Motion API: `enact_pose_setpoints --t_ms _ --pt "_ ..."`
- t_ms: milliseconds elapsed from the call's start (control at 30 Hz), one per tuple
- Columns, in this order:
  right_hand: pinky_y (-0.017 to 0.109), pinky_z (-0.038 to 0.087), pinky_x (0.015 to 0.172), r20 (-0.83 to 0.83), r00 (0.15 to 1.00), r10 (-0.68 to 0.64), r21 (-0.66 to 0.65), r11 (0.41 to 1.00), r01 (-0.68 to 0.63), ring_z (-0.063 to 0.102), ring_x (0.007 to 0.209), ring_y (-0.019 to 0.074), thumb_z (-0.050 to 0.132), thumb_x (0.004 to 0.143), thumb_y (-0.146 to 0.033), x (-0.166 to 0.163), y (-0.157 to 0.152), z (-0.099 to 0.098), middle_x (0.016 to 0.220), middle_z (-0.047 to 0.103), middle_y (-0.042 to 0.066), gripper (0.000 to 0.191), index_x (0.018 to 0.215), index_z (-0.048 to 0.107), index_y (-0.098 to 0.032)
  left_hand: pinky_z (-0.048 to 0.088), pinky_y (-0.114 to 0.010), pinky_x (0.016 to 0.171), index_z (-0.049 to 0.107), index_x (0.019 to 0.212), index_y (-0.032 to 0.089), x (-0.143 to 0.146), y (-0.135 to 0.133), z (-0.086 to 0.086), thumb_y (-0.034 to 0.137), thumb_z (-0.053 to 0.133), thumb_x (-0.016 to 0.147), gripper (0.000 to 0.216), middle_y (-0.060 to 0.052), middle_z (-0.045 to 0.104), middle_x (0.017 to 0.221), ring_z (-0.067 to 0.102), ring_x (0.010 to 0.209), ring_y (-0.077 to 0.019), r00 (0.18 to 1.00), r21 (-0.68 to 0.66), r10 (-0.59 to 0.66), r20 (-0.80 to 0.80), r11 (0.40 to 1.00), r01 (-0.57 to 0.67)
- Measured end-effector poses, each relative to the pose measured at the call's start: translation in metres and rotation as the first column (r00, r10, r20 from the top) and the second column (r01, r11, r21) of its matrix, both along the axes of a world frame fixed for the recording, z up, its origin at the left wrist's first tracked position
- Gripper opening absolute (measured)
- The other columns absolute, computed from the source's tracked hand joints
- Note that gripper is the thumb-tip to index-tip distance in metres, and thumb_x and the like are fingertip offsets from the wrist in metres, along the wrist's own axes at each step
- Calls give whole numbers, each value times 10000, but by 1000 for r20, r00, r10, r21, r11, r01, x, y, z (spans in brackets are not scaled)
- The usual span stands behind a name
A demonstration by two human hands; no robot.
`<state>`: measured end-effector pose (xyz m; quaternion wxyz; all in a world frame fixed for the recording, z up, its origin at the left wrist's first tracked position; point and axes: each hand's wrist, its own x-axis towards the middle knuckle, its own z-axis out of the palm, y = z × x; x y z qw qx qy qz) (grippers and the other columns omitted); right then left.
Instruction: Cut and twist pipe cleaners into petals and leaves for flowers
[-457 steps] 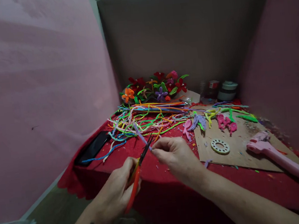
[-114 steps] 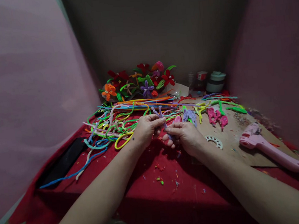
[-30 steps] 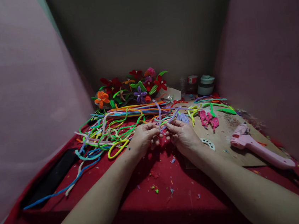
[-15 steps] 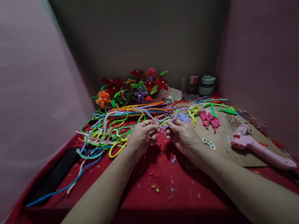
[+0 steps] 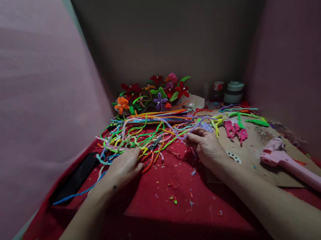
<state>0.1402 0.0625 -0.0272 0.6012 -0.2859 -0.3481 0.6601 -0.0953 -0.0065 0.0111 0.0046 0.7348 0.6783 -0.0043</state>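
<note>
My right hand (image 5: 206, 145) pinches a lavender pipe cleaner (image 5: 176, 133) between thumb and fingers, its bent length running up and to the left. Over on the left, my left hand (image 5: 127, 164) has its fingers curled at a pair of scissors (image 5: 150, 164) with orange-red handles. The scissor blades point away toward the right, and part of the handles is hidden by the hand. A tangle of colourful pipe cleaners (image 5: 133, 134) lies just beyond the left hand.
A pink glue gun (image 5: 294, 167) lies on a cardboard sheet (image 5: 257, 167) at the right, near pink fuzzy pieces (image 5: 236, 130). Fuzzy flowers (image 5: 160, 101) stand at the back beside a lidded jar (image 5: 234, 92). A black flat object (image 5: 74, 176) rests at the left.
My left hand has let go of the lavender pipe cleaner and moved left and down to the scissors. My right hand keeps hold of it. The view has shifted slightly left.
</note>
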Motion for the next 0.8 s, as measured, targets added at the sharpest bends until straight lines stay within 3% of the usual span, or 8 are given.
enact_pose_setpoints --t_ms 133,300,500,800 --pt "205 421 462 -13 1000 -13 7 1000 13 531 462 84 750 520 -197 0 -2 1 513 556 -53 226 618 552 -148 364 -271 634 433 822 174 3 1 -6 129 393 698 138 -83 568 839 535 740 -187 996 -6 17 -89 1000 -18" --pt "209 431 495 -53 999 1 -8 1000 -1 540 466 85 748 522 -179 1 -2 4 509 565 -47 229 619 543 -149 354 -278 597 374 847 191 -2 -10 1 234 403 750 110 -58 551 803 538 689 -194 994 11 102 -26 995 -101" --pt "217 440 503 -107 993 57 -64 996 -64 549 488 95 749 499 -158 0 -5 7 517 573 -36 220 611 559 -148 372 -282 667 366 817 192 20 -30 4 229 372 771 60 -69 516 851 495 739 -184 985 -13 -170 35 985 170" --pt "204 433 493 -79 978 193 -54 979 -198 545 478 87 734 515 -151 -2 -13 8 533 575 -28 182 613 581 -138 362 -273 595 341 837 200 48 -24 1 241 360 791 65 -47 545 815 513 677 -176 975 -2 -200 99 980 201"
